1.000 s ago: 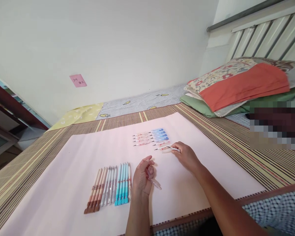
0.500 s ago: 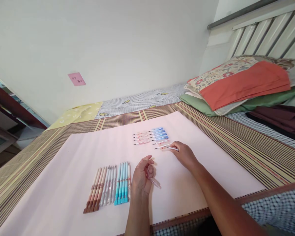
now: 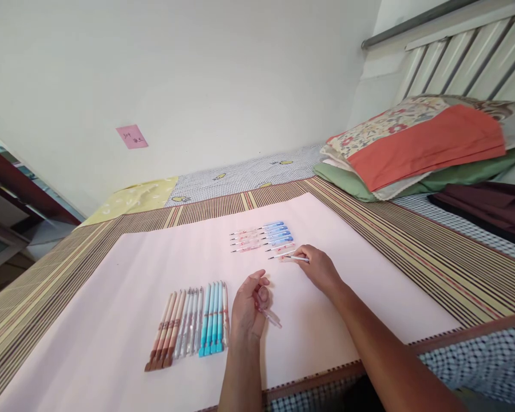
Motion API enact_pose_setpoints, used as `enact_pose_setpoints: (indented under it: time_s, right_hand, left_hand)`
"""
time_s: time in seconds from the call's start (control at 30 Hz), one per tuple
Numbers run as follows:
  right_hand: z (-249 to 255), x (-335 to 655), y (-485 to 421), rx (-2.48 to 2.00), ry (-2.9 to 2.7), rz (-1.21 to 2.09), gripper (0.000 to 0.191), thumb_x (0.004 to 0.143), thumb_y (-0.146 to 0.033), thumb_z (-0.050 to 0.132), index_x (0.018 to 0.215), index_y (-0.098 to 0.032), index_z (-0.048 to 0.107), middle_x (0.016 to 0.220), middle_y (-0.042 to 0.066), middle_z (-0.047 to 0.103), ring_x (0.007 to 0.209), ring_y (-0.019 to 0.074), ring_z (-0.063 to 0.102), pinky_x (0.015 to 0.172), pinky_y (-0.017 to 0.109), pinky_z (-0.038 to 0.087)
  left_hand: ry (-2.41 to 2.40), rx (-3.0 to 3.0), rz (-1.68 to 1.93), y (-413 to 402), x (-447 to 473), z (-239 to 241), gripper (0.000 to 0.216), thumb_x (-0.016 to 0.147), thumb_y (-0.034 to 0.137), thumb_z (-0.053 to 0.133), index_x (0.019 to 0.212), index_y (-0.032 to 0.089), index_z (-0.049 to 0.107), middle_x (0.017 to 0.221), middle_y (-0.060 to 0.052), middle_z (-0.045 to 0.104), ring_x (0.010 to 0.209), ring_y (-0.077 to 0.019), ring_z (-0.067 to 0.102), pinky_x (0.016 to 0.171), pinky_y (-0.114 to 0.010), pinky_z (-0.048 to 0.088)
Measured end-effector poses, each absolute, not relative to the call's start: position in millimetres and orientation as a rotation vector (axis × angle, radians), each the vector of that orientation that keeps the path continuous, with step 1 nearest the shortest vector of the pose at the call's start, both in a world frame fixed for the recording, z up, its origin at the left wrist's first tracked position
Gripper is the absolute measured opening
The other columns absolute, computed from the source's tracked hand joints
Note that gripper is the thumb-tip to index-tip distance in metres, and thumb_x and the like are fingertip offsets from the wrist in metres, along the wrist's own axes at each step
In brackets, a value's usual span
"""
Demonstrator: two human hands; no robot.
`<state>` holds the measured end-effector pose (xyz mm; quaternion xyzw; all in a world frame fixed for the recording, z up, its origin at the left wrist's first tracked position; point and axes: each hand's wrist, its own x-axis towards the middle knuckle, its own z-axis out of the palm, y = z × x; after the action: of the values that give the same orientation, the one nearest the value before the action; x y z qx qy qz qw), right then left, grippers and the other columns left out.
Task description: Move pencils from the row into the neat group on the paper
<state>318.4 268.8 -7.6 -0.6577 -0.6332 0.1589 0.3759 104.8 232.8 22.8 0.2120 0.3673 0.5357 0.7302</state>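
Note:
My left hand is curled around a clear pinkish pen barrel, which sticks out below the fingers toward the right. My right hand pinches a white, dark-tipped pen refill just over the paper. Close to its fingertips, another thin white refill and small pink-patterned pieces lie on the paper. Beyond them, several slim dark-tipped pen parts with blue ends are laid out in rows. Left of my left hand stands a neat row of pens: brown and pink, clear, turquoise and one pinkish.
A large pale pink sheet of paper covers much of the striped mat. At the right are folded pillows and a dark maroon cloth. A pink note is stuck on the wall behind.
My right hand with the refill has shifted very slightly left. My left hand keeps the barrel and stays almost still; the whole view has moved a little.

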Motion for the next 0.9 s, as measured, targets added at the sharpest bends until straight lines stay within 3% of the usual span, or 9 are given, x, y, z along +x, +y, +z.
enact_pose_setpoints:
  time_s: [0.37, 0.5, 0.77, 0.9]
  right_hand:
    - [0.1, 322.2, 265.5, -1.67, -1.545, 0.472, 0.015, 0.08, -0.033, 0.063, 0.091, -0.023, 0.064, 0.089, 0.002, 0.071, 0.077, 0.0189, 0.062, 0.069, 0.029, 0.044]
    - [12.7, 317.6, 257.8, -1.525, -1.543, 0.658, 0.02, 0.086, -0.041, 0.058, 0.089, -0.022, 0.062, 0.082, 0.0, 0.068, 0.073, 0.0171, 0.057, 0.065, 0.028, 0.042]
    - [32.7, 289.1, 241.2, -1.183, -1.757, 0.903, 0.022, 0.094, -0.036, 0.054, 0.082, -0.02, 0.065, 0.081, 0.001, 0.065, 0.08, 0.0176, 0.057, 0.074, 0.029, 0.044]
    - [37.9, 279.6, 234.4, -1.162, -1.885, 0.837, 0.02, 0.095, -0.03, 0.054, 0.085, -0.019, 0.069, 0.083, 0.003, 0.066, 0.079, 0.0177, 0.058, 0.073, 0.029, 0.044]
  left_hand:
    - [0.814, 0.46, 1.193, 232.2, 104.6, 25.8, 0.035, 0.06, 0.032, 0.087, 0.084, 0.012, 0.071, 0.069, 0.0, 0.061, 0.046, -0.0031, 0.037, 0.04, -0.018, 0.021]
    - [0.819, 0.461, 1.192, 232.7, 105.3, 24.3, 0.037, 0.059, 0.031, 0.088, 0.085, 0.012, 0.071, 0.07, 0.001, 0.062, 0.045, -0.0023, 0.036, 0.039, -0.017, 0.022]
    - [0.874, 0.534, 1.201, 232.5, 108.1, 24.0, 0.056, 0.051, 0.037, 0.096, 0.095, 0.013, 0.071, 0.069, 0.002, 0.063, 0.044, -0.0023, 0.038, 0.039, -0.017, 0.022]
    - [0.893, 0.594, 1.227, 232.9, 109.8, 23.5, 0.047, 0.052, 0.038, 0.096, 0.081, 0.012, 0.069, 0.07, 0.0, 0.065, 0.043, -0.0014, 0.037, 0.039, -0.017, 0.023]
